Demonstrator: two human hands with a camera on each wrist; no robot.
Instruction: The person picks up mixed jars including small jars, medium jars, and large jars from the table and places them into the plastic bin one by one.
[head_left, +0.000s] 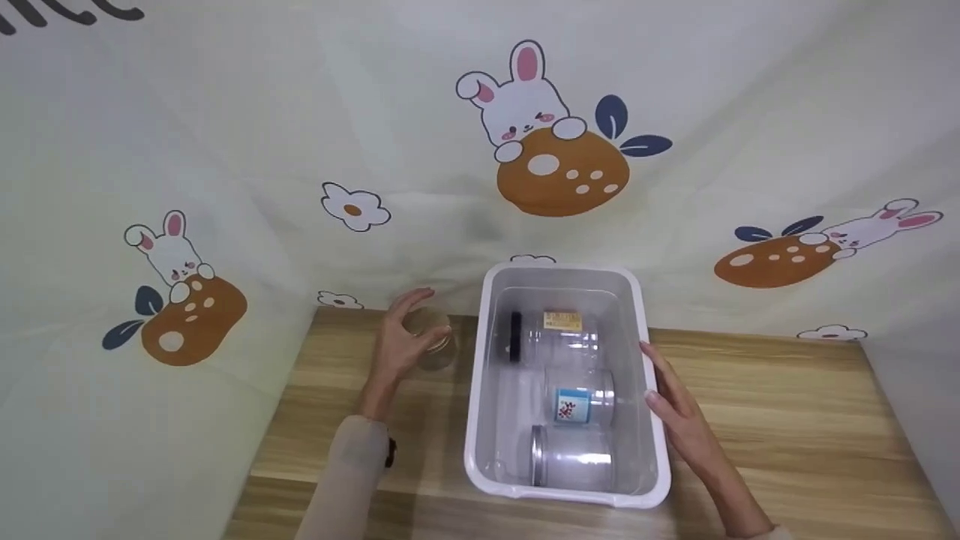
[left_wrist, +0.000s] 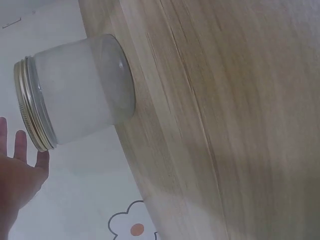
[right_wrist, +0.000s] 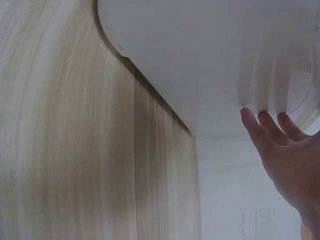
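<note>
A clear jar (left_wrist: 80, 90) with a gold-coloured screw lid (left_wrist: 34, 104) stands upright on the wooden table, left of the white plastic bin (head_left: 480, 390). My left hand (head_left: 401, 341) curves loosely about the top of this jar, thumb and forefinger spread apart; in the left wrist view, fingertips show right at the lid's edge. At the bin's right side, my right hand (head_left: 682, 420) has its thumb by the rim and its straight fingers along the outer wall. Inside the bin lie a jar with a yellow label (head_left: 562, 321), one with a blue label (head_left: 573, 406) and a silver-lidded jar (head_left: 577, 457).
A black lid (head_left: 515, 337) sits at the left end of the yellow-labelled jar. Behind the wooden table (head_left: 780, 405) hangs a pale cloth (head_left: 420, 97) printed with rabbits and flowers, which also closes off both sides. The bin's back end stands close to the cloth.
</note>
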